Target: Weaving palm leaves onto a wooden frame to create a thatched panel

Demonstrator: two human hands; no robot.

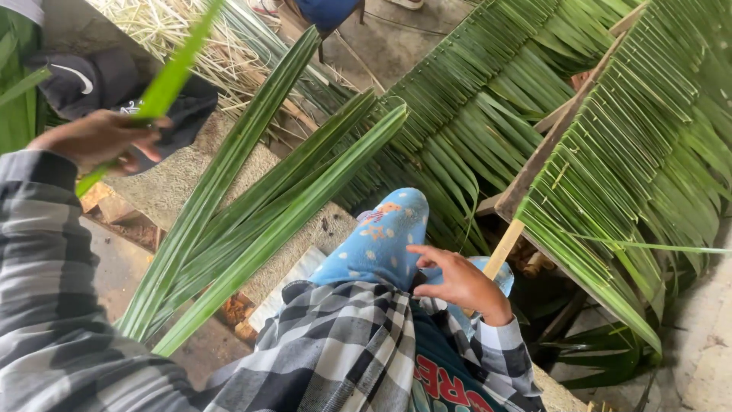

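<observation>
Currently, head view only. Left hand (103, 139) raised at upper left, fingers curled shut around a single bright green leaf strip (171, 76); strip runs up and to the right out of the fist, short end poking out below the palm. Left sleeve, grey-and-black plaid, fills lower left. Right hand (457, 281) low, near centre-right, resting beside the knee in blue patterned trousers (385, 236); fingers loosely bent, thumb out, not visibly clamped on anything; whether fingertips touch the pale wooden stick (503, 248) just behind them, cannot tell. Bundle of long palm leaves (252, 206) leaning diagonally from lower left to upper centre, lying across a rough concrete ledge (183, 183), between the two hands. Woven palm-leaf panel (640, 152) at right, leaves folded over a wooden slat (549, 145), hanging tips pointing down. Second leaf panel (473, 99) behind, upper centre. Dark cap (84, 76) on the ledge behind left hand. Pile of pale stripped leaf ribs (175, 30) at top left.
</observation>
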